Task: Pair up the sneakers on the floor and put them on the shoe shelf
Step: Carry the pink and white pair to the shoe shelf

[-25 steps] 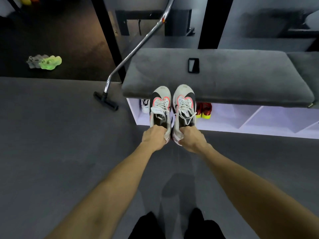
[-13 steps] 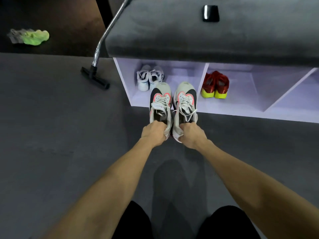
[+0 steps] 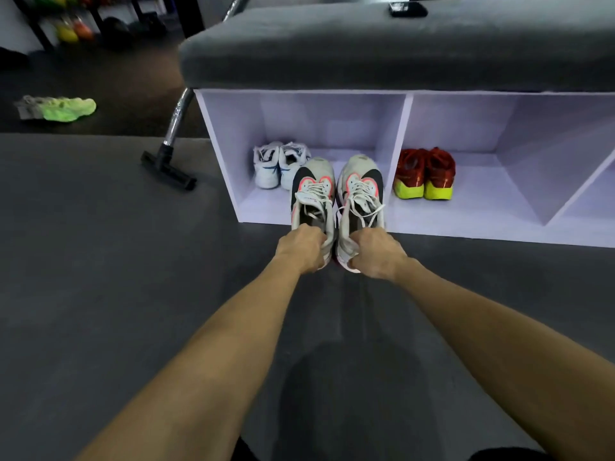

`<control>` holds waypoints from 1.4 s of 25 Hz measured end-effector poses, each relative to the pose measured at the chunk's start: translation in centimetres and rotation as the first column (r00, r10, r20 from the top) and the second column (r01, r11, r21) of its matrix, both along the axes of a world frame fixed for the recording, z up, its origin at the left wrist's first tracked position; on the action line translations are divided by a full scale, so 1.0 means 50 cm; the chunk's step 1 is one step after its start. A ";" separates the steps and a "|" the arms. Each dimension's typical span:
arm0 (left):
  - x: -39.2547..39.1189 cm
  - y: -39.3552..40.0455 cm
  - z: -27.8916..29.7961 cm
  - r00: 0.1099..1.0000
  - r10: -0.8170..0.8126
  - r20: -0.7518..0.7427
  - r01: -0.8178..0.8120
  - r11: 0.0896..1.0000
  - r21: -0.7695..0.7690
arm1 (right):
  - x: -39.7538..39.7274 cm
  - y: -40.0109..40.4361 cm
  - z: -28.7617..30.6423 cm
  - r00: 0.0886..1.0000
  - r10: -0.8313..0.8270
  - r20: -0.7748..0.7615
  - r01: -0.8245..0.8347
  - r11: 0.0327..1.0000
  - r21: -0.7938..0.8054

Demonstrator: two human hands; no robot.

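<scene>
Both hands out front, each clamped on the heel end of one grey sneaker. Left hand [image 3: 303, 247] grips the heel of the left grey sneaker [image 3: 312, 194], fingers curled into the collar; right hand [image 3: 376, 252] grips the heel of the right grey sneaker [image 3: 361, 191] the same way. Hands close together, side by side, not touching each other. The two sneakers are a matched pair: grey-white with black side panels, pink trim, white laces, held parallel and just about touching along their inner sides, toes pointing into the shoe shelf [image 3: 219, 151]. Toes overlap the shelf's leftmost compartment opening, heels out over the grey floor [image 3: 100, 261] in front of the shelf; cannot tell whether soles are resting on the shelf bottom or held above it. Inside that same compartment, toward its left and back, sits a white pair [image 3: 279, 164], just beside the grey sneakers' toes. Next compartment to the right of the divider holds a red pair with yellow-green soles [image 3: 422, 173]. Shelf is white, topped by a grey cushion [image 3: 366, 58] with a dark phone [image 3: 407, 10] lying on it near the back. Left of the shelf a vacuum head [image 3: 168, 171] on a chrome tube stands on the floor. Farther left of the shelf, well apart, a neon-green and grey sneaker pair [image 3: 56, 108] lies on the dark floor.
</scene>
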State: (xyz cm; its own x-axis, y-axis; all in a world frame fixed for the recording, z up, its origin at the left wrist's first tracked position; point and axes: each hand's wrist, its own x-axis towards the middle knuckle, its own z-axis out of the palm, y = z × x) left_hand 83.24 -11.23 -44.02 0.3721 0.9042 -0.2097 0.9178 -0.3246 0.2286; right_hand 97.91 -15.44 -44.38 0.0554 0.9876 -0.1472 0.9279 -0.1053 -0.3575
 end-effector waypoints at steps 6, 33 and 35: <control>-0.001 0.085 -0.039 0.998 -0.012 0.061 0.011 1.000 0.011 | 0.012 0.090 -0.024 0.999 -0.004 0.032 0.005 1.000 -0.022; 0.233 0.737 -0.185 0.989 -0.149 0.016 0.148 0.987 0.065 | 0.237 0.724 -0.184 0.996 -0.060 0.064 0.059 0.998 0.014; 0.239 0.746 -0.213 0.989 -0.146 0.034 0.144 0.989 0.042 | 0.240 0.729 -0.214 0.996 -0.057 0.068 0.057 0.998 -0.007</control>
